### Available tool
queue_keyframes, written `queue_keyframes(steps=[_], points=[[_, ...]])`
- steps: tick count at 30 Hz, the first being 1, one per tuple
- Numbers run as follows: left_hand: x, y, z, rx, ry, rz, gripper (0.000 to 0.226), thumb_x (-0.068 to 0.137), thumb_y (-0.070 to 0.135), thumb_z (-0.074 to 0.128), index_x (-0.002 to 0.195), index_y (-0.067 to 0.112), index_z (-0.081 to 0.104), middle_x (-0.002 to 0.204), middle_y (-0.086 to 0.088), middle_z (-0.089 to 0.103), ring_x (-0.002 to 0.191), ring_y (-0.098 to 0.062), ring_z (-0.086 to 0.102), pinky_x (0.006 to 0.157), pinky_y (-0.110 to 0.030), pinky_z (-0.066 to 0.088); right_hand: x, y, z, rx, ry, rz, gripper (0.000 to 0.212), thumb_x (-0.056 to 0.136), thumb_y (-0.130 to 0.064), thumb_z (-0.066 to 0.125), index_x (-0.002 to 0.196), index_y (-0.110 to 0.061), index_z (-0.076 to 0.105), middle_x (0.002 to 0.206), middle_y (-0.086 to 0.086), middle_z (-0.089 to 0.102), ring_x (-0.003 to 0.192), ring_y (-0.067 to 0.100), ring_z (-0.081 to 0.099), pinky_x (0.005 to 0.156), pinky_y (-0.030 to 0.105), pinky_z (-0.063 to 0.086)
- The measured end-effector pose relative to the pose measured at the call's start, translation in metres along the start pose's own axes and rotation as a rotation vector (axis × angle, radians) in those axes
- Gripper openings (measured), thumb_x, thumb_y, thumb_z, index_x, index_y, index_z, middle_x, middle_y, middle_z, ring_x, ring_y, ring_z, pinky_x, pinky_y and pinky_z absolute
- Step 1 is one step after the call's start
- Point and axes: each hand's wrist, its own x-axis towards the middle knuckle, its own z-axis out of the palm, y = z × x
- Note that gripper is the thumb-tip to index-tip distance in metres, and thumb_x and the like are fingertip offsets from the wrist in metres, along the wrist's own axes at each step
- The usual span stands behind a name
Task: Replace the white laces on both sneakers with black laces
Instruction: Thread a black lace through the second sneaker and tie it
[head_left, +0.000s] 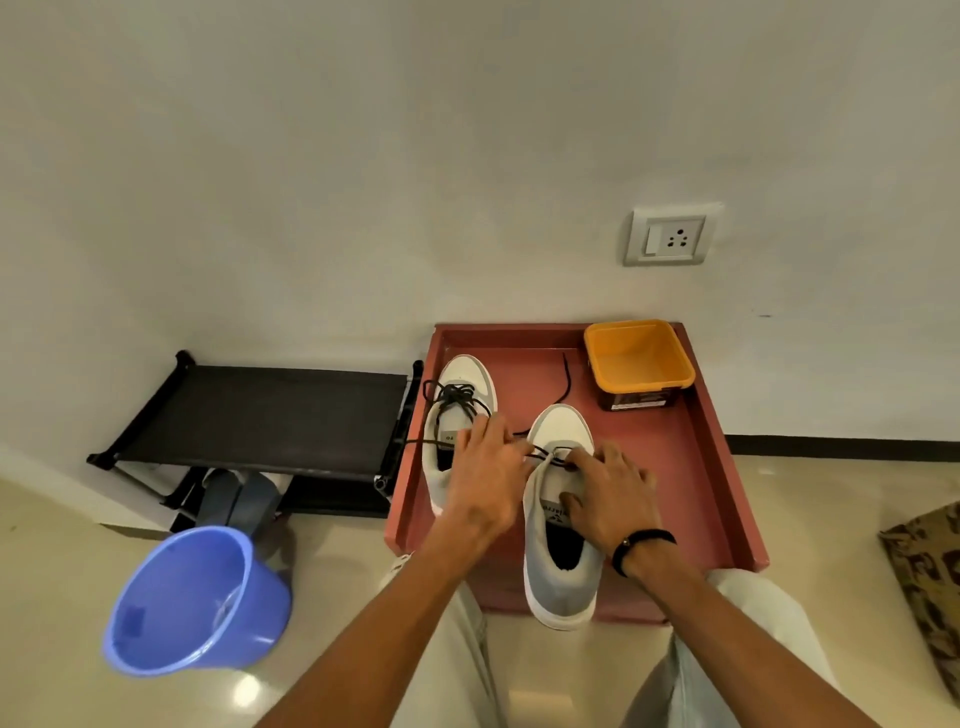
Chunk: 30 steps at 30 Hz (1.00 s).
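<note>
Both hands are working at the near sneaker (561, 519), which is sitting on the red tray (696, 467) with its heel hanging over the front rim. The left hand (485, 467) is pinching a strand of the black lace (540, 453) beside the lowest eyelets; the right hand (613, 493) is pressing down on the tongue, its fingers (582, 460) closing on the lace at the eyelet row. The far sneaker (460, 415) is already wearing a black lace, loosely bunched.

The lace is looking thin, limp and light, so it is probably best taken near its stiff tip. The shoe seems soft and light, needing a steadying hand. The orange tub (639, 358) is standing well apart at the far corner, leaving open tray to the right, while the overhanging heel is risking a tip off the rim.
</note>
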Motion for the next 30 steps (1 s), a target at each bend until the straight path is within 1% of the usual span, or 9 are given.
queue_keyframes(steps=[5, 8, 13, 15, 20, 22, 25, 27, 30], points=[[0.009, 0.0, 0.001, 0.045, -0.114, -0.009, 0.031, 0.104, 0.045, 0.051, 0.124, 0.028, 0.067, 0.123, 0.002, 0.053, 0.12, -0.022, 0.042, 0.103, -0.041, 0.034, -0.004, 0.002, 0.0, 0.08, 0.051, -0.017, 0.06, 0.088, -0.016, 0.053, 0.143, -0.035, 0.042, 0.122, 0.004, 0.049, 0.114, 0.029, 0.049, 0.096, 0.044, 0.044], [0.011, -0.002, -0.003, 0.033, -0.223, 0.013, 0.035, 0.104, 0.045, 0.05, 0.134, 0.031, 0.062, 0.131, 0.006, 0.059, 0.125, -0.021, 0.041, 0.106, -0.04, 0.031, -0.007, 0.004, 0.006, 0.187, 0.152, 0.04, 0.064, 0.087, -0.018, 0.059, 0.147, -0.027, 0.039, 0.124, 0.008, 0.047, 0.11, 0.03, 0.045, 0.095, 0.044, 0.045], [0.007, 0.002, -0.006, 0.05, -0.189, 0.021, 0.027, 0.104, 0.04, 0.046, 0.116, 0.026, 0.066, 0.121, 0.005, 0.063, 0.117, -0.017, 0.046, 0.104, -0.037, 0.031, -0.019, 0.008, 0.016, 0.65, 0.258, 0.406, 0.036, 0.082, -0.044, 0.074, 0.085, -0.021, 0.047, 0.085, 0.001, 0.053, 0.076, 0.023, 0.053, 0.069, 0.049, 0.054], [0.002, -0.005, -0.011, 0.091, -0.096, -0.017, 0.025, 0.099, 0.042, 0.049, 0.102, 0.026, 0.068, 0.11, 0.006, 0.061, 0.11, -0.017, 0.047, 0.101, -0.037, 0.032, -0.023, 0.012, 0.019, 0.66, 0.291, 0.408, 0.034, 0.083, -0.043, 0.072, 0.078, -0.023, 0.045, 0.079, -0.001, 0.053, 0.073, 0.024, 0.055, 0.067, 0.049, 0.055], [-0.013, -0.035, -0.037, 0.194, 0.084, -0.318, 0.018, 0.085, 0.041, 0.062, 0.082, 0.026, 0.071, 0.1, 0.005, 0.059, 0.1, -0.019, 0.046, 0.09, -0.039, 0.033, -0.029, 0.015, 0.02, 0.399, 0.472, 0.402, 0.053, 0.079, -0.049, 0.077, 0.119, -0.024, 0.054, 0.121, 0.006, 0.05, 0.115, 0.029, 0.047, 0.09, 0.051, 0.049], [-0.018, -0.038, -0.04, 0.201, 0.117, -0.4, 0.018, 0.086, 0.04, 0.063, 0.089, 0.024, 0.072, 0.103, 0.0, 0.059, 0.101, -0.023, 0.046, 0.092, -0.043, 0.035, -0.032, 0.017, 0.023, 0.568, 0.434, 0.405, 0.041, 0.08, -0.05, 0.075, 0.11, -0.027, 0.059, 0.111, -0.002, 0.06, 0.107, 0.023, 0.057, 0.084, 0.046, 0.054], [-0.021, -0.024, -0.031, 0.186, 0.112, -0.28, 0.032, 0.09, 0.038, 0.063, 0.121, 0.028, 0.067, 0.127, -0.005, 0.056, 0.122, -0.027, 0.044, 0.106, -0.05, 0.035, -0.035, 0.017, 0.023, 0.799, 0.383, 0.389, 0.016, 0.083, -0.041, 0.073, 0.085, -0.031, 0.061, 0.082, -0.01, 0.066, 0.08, 0.017, 0.068, 0.068, 0.039, 0.058], [-0.019, -0.005, -0.018, 0.167, 0.032, -0.119, 0.038, 0.098, 0.039, 0.056, 0.135, 0.032, 0.059, 0.142, -0.006, 0.049, 0.136, -0.029, 0.037, 0.116, -0.056, 0.029, -0.034, 0.018, 0.022, 0.858, 0.404, 0.323, 0.017, 0.087, -0.03, 0.073, 0.102, -0.03, 0.066, 0.088, -0.011, 0.068, 0.083, 0.013, 0.068, 0.074, 0.037, 0.06], [-0.016, 0.019, 0.004, 0.126, -0.112, 0.033, 0.036, 0.1, 0.031, 0.056, 0.136, 0.033, 0.059, 0.146, -0.005, 0.047, 0.141, -0.031, 0.035, 0.123, -0.056, 0.018, -0.038, 0.018, 0.023, 0.852, 0.418, 0.236, 0.046, 0.089, -0.019, 0.072, 0.13, -0.032, 0.055, 0.108, -0.017, 0.066, 0.096, 0.012, 0.064, 0.083, 0.035, 0.058]])
